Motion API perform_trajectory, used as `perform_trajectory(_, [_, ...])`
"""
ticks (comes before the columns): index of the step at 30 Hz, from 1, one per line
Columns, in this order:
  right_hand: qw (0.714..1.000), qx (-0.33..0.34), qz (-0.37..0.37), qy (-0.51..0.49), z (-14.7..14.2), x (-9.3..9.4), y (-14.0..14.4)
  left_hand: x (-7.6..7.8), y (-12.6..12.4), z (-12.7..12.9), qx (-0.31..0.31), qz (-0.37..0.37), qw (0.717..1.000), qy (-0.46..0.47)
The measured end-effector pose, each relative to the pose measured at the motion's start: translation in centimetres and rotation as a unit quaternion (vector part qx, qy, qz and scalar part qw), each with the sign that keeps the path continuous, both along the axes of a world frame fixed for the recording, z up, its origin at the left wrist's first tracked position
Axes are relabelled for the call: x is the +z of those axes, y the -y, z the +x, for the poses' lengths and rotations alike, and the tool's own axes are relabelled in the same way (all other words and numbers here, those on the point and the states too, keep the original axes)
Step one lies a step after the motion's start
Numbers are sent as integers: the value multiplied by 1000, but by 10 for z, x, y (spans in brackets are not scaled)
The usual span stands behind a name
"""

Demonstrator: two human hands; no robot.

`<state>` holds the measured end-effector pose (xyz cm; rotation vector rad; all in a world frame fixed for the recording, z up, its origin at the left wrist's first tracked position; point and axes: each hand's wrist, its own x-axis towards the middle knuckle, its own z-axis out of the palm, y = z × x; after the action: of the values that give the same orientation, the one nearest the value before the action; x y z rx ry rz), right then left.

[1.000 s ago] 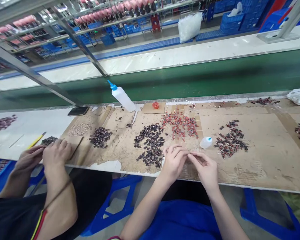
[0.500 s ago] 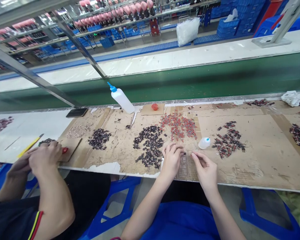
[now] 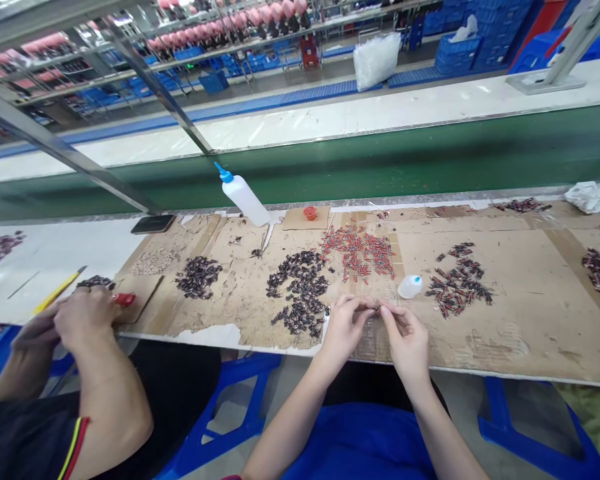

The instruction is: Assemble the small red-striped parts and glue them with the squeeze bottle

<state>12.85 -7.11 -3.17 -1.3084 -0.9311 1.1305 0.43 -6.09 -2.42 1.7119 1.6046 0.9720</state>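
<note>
My left hand (image 3: 347, 327) and my right hand (image 3: 408, 337) meet fingertip to fingertip over the cardboard (image 3: 520, 280) near the table's front edge. Thumb and fingers of the left pinch a small dark part (image 3: 377, 307), mostly covered. The right is also pinched at the same spot; what it holds is too small to name. Left of my hands lies a pile of small black parts (image 3: 300, 287). Beyond them are scattered thin red parts (image 3: 357, 250). A small white bottle with a blue tip (image 3: 410, 287) lies tilted by my right hand, beside a pile of black-and-red pieces (image 3: 460, 283).
A larger white bottle with a blue nozzle (image 3: 246, 200) leans at the back, near a red cap-like dish (image 3: 310, 213). A co-worker's hands (image 3: 83, 313) work at the left, by a yellow cutter (image 3: 60, 291) and a phone (image 3: 153, 224). A green wall (image 3: 380, 160) borders the back.
My two hands have come together; the left fingers have curled into a pinch and meet the right fingertips. At the left, more of a red object shows beside the co-worker's hand.
</note>
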Motion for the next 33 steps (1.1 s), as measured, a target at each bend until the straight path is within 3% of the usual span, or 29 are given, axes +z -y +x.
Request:
perform_trajectory(4, [1000, -7, 0, -21, -1, 10, 1, 11, 8, 2, 9, -3, 993, 116])
perform_trajectory(13, [999, -20, 12, -34, -4, 19, 8, 27, 20, 11, 59, -11, 978, 201])
perform_trajectory(19, [1000, -19, 23, 8, -3, 20, 11, 32, 24, 12, 65, -21, 972, 223])
perform_trajectory(26, [999, -9, 23, -20, 5, 26, 10, 42, 28, 10, 39, -20, 973, 228])
perform_trajectory(33, [999, 22, 22, 11, 14, 33, 10, 40, 29, 9, 46, -21, 974, 223])
